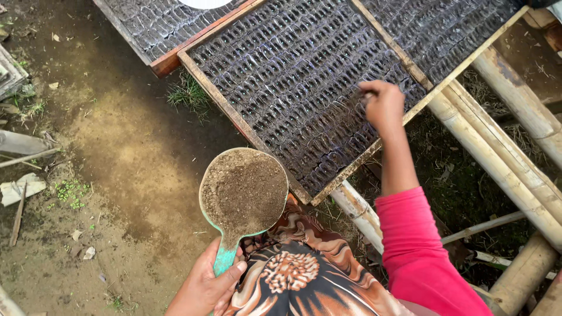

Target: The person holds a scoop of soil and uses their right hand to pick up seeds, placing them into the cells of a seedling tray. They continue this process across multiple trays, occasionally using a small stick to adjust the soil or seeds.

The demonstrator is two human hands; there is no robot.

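Observation:
My left hand point(206, 287) grips the green handle of a round scoop point(243, 193) heaped with dry brown soil, held level over the ground beside my patterned skirt. My right hand point(383, 105), in a pink sleeve, reaches out over a wooden-framed tray point(246, 126) packed with rows of small dark plastic seedling bags. Its fingers are pinched together just above the bags near the tray's right edge; whether they hold soil I cannot tell.
More framed trays of bags point(158, 26) lie at the back left and back right point(451, 29). The trays rest on thick bamboo poles point(497, 158). Bare dirt ground point(117, 152) with stones and grass tufts spreads to the left.

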